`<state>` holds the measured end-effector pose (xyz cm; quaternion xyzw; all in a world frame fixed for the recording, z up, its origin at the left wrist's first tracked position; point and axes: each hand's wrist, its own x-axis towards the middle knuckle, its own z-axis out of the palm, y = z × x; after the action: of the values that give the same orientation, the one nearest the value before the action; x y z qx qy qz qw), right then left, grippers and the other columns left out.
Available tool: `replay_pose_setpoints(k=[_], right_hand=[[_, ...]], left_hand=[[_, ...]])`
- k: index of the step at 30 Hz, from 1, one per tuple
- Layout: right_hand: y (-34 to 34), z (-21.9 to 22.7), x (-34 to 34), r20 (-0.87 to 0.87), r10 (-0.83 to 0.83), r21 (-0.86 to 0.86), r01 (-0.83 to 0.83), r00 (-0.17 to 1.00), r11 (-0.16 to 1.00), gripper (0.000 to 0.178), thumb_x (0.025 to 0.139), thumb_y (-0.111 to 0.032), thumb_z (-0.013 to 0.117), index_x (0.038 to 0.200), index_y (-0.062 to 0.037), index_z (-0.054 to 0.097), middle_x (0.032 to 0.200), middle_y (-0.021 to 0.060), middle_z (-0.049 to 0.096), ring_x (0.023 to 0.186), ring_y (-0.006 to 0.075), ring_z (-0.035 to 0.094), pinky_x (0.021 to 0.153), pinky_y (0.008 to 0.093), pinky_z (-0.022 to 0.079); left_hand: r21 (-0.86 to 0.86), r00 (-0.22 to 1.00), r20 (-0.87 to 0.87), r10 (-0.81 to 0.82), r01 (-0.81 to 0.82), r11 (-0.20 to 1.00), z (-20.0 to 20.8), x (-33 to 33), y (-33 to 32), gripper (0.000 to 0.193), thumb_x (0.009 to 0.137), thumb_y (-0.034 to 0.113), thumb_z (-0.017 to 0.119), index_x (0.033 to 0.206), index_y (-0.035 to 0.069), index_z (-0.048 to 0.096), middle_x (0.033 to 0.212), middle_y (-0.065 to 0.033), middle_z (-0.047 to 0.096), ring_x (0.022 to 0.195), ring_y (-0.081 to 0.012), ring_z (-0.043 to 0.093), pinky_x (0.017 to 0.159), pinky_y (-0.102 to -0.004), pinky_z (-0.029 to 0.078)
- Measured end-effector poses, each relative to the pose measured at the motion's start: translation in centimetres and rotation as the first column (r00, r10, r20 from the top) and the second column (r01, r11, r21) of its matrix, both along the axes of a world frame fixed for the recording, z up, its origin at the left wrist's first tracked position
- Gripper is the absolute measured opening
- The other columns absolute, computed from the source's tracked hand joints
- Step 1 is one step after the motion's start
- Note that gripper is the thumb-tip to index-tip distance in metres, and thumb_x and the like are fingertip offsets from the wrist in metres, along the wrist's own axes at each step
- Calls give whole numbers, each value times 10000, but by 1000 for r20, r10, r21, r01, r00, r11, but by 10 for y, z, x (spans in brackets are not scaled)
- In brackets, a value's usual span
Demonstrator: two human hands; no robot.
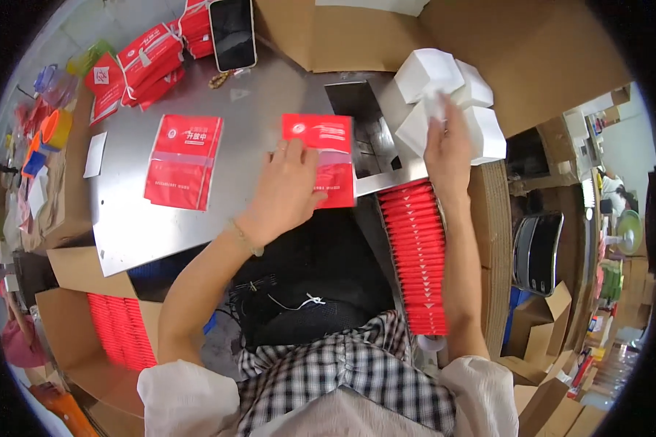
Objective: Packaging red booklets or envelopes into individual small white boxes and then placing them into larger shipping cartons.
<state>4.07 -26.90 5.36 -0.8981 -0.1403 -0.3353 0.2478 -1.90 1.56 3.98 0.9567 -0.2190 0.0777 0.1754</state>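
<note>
Left hand point(288, 186) lies over a red packet point(335, 131) on the metal table point(248, 102), fingers spread and bent, touching it; whether they pinch it or only press, I cannot tell. Right hand point(450, 149) is at the near side of the white stacks point(426, 76) on the far right, thumb and fingers close together around a pale blur; I cannot tell if something is gripped. Another red packet point(182, 164) lies flat to the left, well apart. Both packets look light, thin, soft and probably slippery, with a clear band across the middle; I judge they would crease under a hard pinch. An edge or corner seems the best hold, with the other hand steadying the flat face.
</note>
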Motion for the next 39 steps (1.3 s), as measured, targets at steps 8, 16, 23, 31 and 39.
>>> replay_pose_setpoints(k=[8, 16, 23, 31, 39], right_hand=[[98, -40, -7, -437, 546, 574, -246, 715, 781, 217, 834, -37, 627, 1048, -31, 593, 879, 30, 607, 708, 97, 511, 614, 252, 393], [29, -24, -19, -87, 117, -99, -125, 989, 987, 231, 839, -105, 648, 1052, -23, 680, 1114, 178, 626, 1138, 382, 529, 989, 502, 382], [-27, -37, 6, -343, 177, 287, -76, 922, 955, 219, 921, -66, 613, 1115, 9, 682, 1010, 162, 604, 980, 325, 599, 866, 391, 484], [-7, -1, 7, -139, -31, -360, -22, 990, 933, 276, 901, -40, 603, 1177, -44, 608, 1024, 165, 615, 947, 369, 593, 840, 464, 466], [-19, 37, -13, 450, -449, 402, 274, 772, 874, 300, 908, -58, 693, 1186, 18, 610, 1117, 186, 661, 980, 303, 657, 841, 390, 532]], left_hand=[[-49, 961, -263, -82, 71, 996, -2, 13, 12, 729, 632, 477, 875, 1204, 139, 575, 1102, -91, 648, 1156, -329, 533, 964, -522, 360], [-129, 995, 91, 50, -38, 991, -1, 23, -9, 552, 677, 429, 852, 1091, 126, 649, 1258, -94, 558, 1330, -364, 377, 1010, -575, 287], [-469, 981, 9, -195, 176, 866, -31, 36, -42, 652, 881, 419, 706, 1408, 104, 485, 1407, -202, 511, 1402, -383, 367, 1136, -572, 271], [-129, 944, 154, 291, -273, 953, -29, 6, 159, 289, 852, -5, 608, 1127, 48, 679, 1172, -187, 656, 1129, -387, 572, 993, -486, 441], [-9, 979, 194, 60, -59, 998, -24, 0, 21, 356, 915, 221, 640, 1263, 151, 615, 1264, -61, 583, 1229, -274, 497, 987, -504, 355]])
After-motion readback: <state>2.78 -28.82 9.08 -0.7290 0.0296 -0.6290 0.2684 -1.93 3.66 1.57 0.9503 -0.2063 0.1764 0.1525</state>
